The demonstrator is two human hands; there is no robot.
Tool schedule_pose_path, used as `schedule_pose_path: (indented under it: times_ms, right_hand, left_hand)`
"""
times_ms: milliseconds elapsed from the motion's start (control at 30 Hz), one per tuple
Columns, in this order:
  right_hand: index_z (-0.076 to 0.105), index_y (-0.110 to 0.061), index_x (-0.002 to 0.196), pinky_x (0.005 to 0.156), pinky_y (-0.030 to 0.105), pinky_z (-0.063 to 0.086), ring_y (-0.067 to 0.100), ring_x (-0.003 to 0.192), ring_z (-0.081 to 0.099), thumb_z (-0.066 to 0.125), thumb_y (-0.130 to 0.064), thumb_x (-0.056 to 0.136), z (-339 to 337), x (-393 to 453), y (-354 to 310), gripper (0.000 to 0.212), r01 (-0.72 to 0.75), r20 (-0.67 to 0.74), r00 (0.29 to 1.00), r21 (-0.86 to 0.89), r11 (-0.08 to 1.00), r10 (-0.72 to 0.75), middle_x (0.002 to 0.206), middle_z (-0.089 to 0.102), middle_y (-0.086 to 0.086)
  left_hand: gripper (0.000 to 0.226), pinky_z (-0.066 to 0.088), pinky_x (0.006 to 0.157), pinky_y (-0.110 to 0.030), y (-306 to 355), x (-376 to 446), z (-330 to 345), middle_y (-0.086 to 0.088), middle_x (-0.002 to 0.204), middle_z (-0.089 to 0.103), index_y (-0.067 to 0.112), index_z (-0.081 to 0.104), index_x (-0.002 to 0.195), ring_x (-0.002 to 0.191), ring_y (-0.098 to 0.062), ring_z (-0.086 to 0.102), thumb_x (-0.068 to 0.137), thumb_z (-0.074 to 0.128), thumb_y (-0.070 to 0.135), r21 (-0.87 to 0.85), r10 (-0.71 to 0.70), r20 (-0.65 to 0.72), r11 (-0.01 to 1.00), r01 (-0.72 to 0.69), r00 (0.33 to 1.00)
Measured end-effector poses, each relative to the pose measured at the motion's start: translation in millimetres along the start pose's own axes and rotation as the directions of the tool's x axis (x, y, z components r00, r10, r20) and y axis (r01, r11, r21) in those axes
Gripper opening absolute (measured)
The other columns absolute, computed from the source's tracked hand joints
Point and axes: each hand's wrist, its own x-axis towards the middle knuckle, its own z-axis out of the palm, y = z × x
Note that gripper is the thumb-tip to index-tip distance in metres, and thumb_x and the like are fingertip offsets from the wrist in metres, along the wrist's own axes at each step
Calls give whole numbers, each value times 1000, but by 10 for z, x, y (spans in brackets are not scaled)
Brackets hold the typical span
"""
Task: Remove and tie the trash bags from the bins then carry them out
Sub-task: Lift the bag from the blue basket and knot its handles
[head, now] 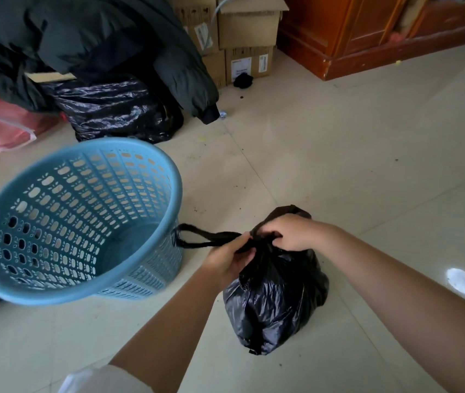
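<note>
black trash bag (273, 302): full, upright on floor, neck gathered | blue bin (78, 219): empty, just beside

pale tiled floor (339, 154), wooden cabinet (367, 32)

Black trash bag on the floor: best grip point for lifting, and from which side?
Grip the gathered neck of the black trash bag, from above. The bag sits upright with its bulk below; the left hand and right hand already pinch its handles there.
</note>
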Motion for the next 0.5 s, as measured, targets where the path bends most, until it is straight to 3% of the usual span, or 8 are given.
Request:
schedule_pose_path:
  times_ms: [100,167,200,267,300,333,400,500]
  right_hand:
    - [63,1,106,89,36,45,33,103,59,44,-3,86,40,47,23,28,14,75,997,-31,999,-12,110,66,20]
    - [63,5,97,86,40,45,37,99,58,43,-4,87,72,32,11,24,21,91,996,-82,996,-13,105,65,24]
    - [63,6,96,85,39,45,37,98,57,42,-5,88,89,16,-5,24,17,73,997,-116,993,-9,104,64,24]
    - [60,4,97,81,38,43,33,95,55,41,-4,89,126,-12,-21,22,23,37,999,-225,974,-15,100,58,20]
    - [58,2,91,77,35,41,29,91,52,42,-2,88,150,-33,-8,17,26,34,999,-272,962,-18,91,54,15]
    - [53,-3,80,71,31,39,25,85,47,42,0,87,168,-72,16,13,31,29,999,-303,953,-24,79,47,8]
    - [37,-11,67,61,24,32,19,80,39,41,3,86,227,-144,139,24,13,22,1000,-304,953,-6,68,33,-1]
    - [36,-15,82,70,23,31,16,84,37,41,2,87,295,-270,377,19,-20,-32,999,-209,978,14,85,36,1]
  left_hand:
    - [25,51,40,-15,-38,26,28,-12,74,56,3,50,78,43,-11,61,98,42,15,94,26,-76,995,-18,997]
    - [24,46,34,-15,-41,45,50,-12,69,54,0,49,91,29,-5,55,100,39,19,336,54,-165,942,4,985]
    - [27,47,36,-17,-33,62,53,-14,70,56,-2,51,101,32,-6,58,100,37,21,539,100,-211,842,30,972]
    - [37,55,62,-28,-24,92,60,-22,90,65,-5,55,114,69,-22,70,100,34,22,899,227,-182,433,68,957]
    - [36,53,74,-32,-44,100,62,-21,97,65,-5,57,115,83,-28,65,100,34,19,973,271,-125,224,64,955]
    - [34,51,78,-34,-76,95,66,-17,94,64,-5,59,112,84,-29,60,99,35,16,996,280,-73,69,56,957]
    - [33,50,75,-34,-148,107,55,-15,89,61,-5,61,108,85,-29,57,98,36,14,995,251,-23,-93,48,968]
    - [33,45,73,-35,-143,162,13,-21,111,63,-4,60,108,91,-32,58,99,35,15,993,229,-50,-89,72,972]
